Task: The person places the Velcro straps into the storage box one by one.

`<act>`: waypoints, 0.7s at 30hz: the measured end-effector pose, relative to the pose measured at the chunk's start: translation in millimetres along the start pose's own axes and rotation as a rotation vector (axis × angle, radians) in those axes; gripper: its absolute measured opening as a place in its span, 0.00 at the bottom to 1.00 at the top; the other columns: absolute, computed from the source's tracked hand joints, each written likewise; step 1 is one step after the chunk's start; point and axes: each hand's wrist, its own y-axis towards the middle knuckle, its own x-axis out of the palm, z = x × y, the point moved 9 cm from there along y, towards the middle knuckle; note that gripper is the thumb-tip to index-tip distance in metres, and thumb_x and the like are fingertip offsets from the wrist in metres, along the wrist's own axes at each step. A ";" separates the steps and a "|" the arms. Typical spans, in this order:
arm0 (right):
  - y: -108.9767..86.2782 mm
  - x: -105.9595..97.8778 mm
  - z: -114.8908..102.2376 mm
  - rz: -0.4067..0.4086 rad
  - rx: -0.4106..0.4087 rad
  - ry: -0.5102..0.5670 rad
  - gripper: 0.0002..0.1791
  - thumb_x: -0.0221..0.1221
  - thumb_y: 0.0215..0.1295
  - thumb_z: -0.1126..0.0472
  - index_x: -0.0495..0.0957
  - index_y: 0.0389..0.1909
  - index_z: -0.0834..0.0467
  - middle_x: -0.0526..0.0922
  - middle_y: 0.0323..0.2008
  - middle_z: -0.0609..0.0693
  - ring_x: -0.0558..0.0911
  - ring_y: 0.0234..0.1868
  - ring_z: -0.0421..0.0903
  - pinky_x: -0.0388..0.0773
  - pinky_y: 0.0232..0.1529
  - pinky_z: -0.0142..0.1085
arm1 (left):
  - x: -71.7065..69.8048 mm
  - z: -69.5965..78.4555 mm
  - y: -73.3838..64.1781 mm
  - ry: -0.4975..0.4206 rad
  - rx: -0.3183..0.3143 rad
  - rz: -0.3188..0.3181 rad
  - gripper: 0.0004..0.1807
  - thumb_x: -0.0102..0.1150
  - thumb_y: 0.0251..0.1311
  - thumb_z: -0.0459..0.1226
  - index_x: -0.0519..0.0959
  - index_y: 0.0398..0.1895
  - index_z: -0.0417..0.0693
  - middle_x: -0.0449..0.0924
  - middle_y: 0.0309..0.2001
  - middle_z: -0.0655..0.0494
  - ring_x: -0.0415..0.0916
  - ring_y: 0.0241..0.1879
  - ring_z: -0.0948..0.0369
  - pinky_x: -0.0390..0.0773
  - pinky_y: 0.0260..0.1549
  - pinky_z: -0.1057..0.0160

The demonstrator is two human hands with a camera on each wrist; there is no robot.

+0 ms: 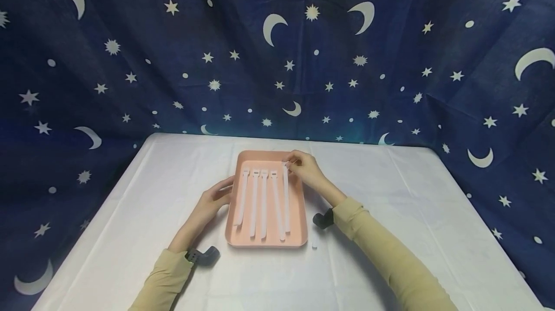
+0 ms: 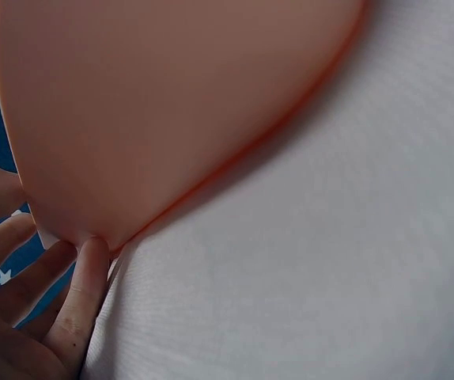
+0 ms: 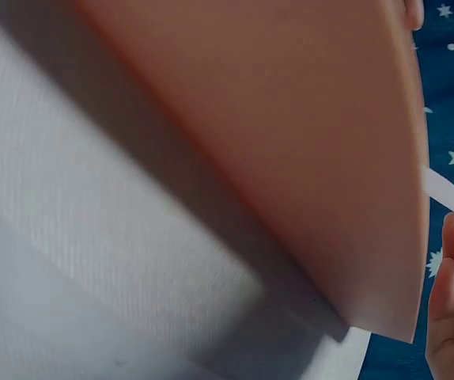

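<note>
A pink tray [image 1: 269, 242] stands on the white cloth, holding several white hook-and-loop cable ties with slotted heads, laid lengthwise side by side. At the tray's upper right, my right hand [image 1: 305, 169] pinches the head end of the rightmost cable tie [image 1: 286, 200]; its tail lies inside the tray. The right wrist view shows part of this strap [image 3: 448, 194] above the rim, beside the fingers. My left hand [image 1: 212, 200] touches the left side of the tray, its fingers against the outer wall [image 2: 172, 103] in the left wrist view.
A small white piece [image 1: 314, 244] lies on the tablecloth [image 1: 373, 253] just right of the tray's near corner. Dark wrist cameras [image 1: 204, 256] sit on both wrists. Behind the table hangs a blue curtain [image 1: 243, 89] with moons and stars.
</note>
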 end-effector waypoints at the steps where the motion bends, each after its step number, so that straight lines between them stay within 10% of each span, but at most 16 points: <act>1: 1.0 1.0 0.6 -0.004 0.002 -0.022 0.07 0.55 0.64 0.71 0.79 0.40 0.64 0.82 0.33 0.62 0.83 0.31 0.55 0.82 0.30 0.34 | -0.2 0.0 -0.1 -0.002 0.002 0.000 0.32 0.57 0.65 0.48 0.63 0.71 0.60 0.60 0.73 0.53 0.58 0.72 0.47 0.56 0.71 0.39; 21: 10.4 7.3 4.9 -0.018 -0.022 -0.276 0.09 0.53 0.61 0.72 0.80 0.36 0.59 0.84 0.34 0.56 0.76 0.29 0.44 0.73 0.29 0.29 | -1.3 0.1 0.6 0.010 0.006 0.007 0.31 0.56 0.65 0.47 0.62 0.71 0.58 0.60 0.73 0.53 0.58 0.72 0.46 0.56 0.71 0.39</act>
